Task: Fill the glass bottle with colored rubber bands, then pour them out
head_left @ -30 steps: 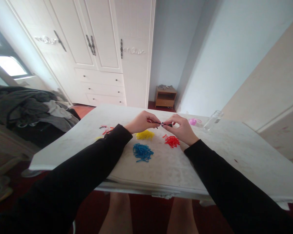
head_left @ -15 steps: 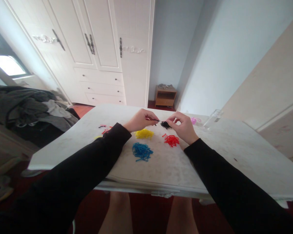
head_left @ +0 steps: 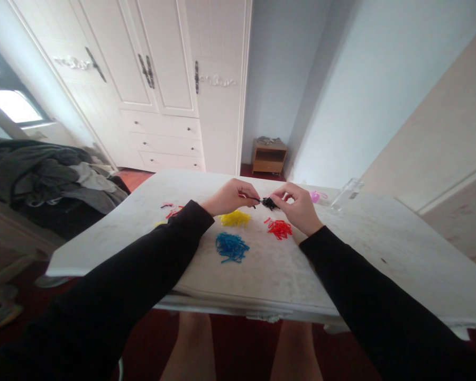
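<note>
Thumb and fingers of my left hand (head_left: 238,194) are pinched on a thin black rubber band, one end of which pokes out below the fingertips. Just to the right lies a small heap of black rubber bands (head_left: 268,203). My right hand (head_left: 297,205) has its thumb and forefinger closed at the right edge of that heap, gripping some of the bands; exactly how many is hidden. Nearer to me are heaps of yellow rubber bands (head_left: 235,218), red rubber bands (head_left: 280,229) and blue rubber bands (head_left: 232,247).
A few mixed bands (head_left: 173,212) lie left of my left forearm on the white table (head_left: 262,275). Beyond my right hand are a pink item (head_left: 316,197) and a clear plastic container (head_left: 347,193). A tiny dark piece (head_left: 384,260) lies at the right.
My left hand has shifted slightly right, bringing its black band up to the black heap. My right hand has stayed almost still at the heap.
</note>
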Demonstrator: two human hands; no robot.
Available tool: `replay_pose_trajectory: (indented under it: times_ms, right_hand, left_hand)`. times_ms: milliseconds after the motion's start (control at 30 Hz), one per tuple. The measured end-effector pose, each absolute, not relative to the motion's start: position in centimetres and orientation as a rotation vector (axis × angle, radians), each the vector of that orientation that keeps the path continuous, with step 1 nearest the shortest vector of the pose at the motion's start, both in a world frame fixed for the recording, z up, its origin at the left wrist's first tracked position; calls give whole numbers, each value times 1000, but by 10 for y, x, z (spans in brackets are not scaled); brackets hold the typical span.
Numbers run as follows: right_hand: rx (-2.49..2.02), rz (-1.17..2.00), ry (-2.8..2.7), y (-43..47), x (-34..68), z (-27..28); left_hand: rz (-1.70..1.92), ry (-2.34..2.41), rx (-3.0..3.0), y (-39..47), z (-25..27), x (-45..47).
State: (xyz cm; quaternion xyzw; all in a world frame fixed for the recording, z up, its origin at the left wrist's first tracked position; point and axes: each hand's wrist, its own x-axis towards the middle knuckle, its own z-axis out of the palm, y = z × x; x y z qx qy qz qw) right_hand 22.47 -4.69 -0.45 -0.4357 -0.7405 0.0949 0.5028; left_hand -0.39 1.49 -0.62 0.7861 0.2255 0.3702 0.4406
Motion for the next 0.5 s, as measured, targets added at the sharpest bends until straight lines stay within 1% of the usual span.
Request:
replay_pose_trajectory:
  times_ms: [233, 500]
  right_hand:
    - [-1015, 244, -1807, -49, 223, -4]
    - [-987, 278, -1831, -48, 222, -6]
  left_hand:
    - [922, 548, 1893, 17, -9, -5]
    - [949, 628, 2032, 14, -6, -2]
